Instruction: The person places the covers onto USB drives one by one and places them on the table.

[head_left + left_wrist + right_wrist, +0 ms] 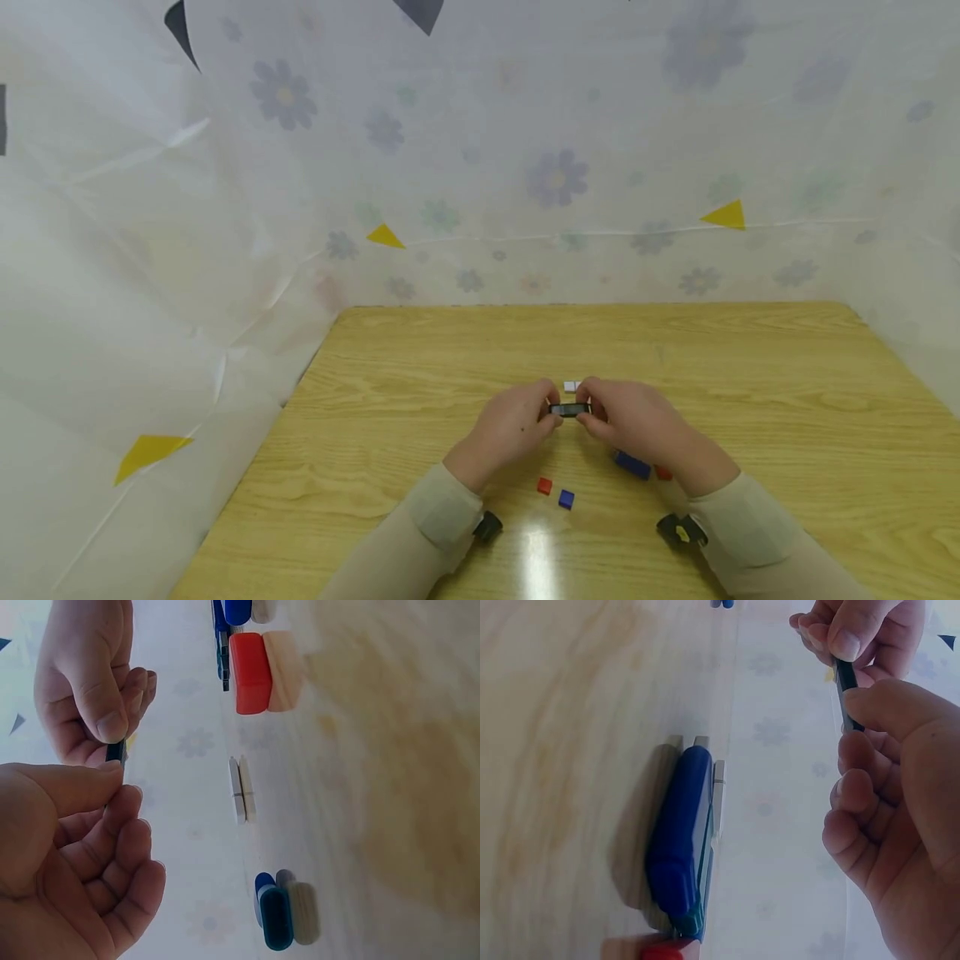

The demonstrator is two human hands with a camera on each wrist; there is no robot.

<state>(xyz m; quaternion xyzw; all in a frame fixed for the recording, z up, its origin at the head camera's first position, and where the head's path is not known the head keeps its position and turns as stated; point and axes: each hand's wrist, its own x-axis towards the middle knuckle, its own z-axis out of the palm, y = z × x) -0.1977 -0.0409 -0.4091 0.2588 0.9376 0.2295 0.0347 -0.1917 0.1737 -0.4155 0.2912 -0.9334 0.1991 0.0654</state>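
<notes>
In the head view my left hand (513, 423) and right hand (637, 421) meet over the table, each pinching one end of a small dark rectangular piece (570, 410) with a greyish face. Its exact kind cannot be told. The left wrist view shows the piece (115, 752) edge-on, thin and dark, under both thumbs. From the right wrist the same thin piece (845, 682) appears raised off the table. Just behind the hands lies a white piece (571, 387) with a line across it, partly hidden by the right fingers.
A dark blue stapler-like object (679, 832) lies below the right hand, with a red thing (663, 472) beside it. Nearer me sit a small red block (544, 486) and a small blue block (566, 499). A blue-and-teal object (276, 919) stands at the left. Flower-patterned sheets surround the wooden table (360, 392).
</notes>
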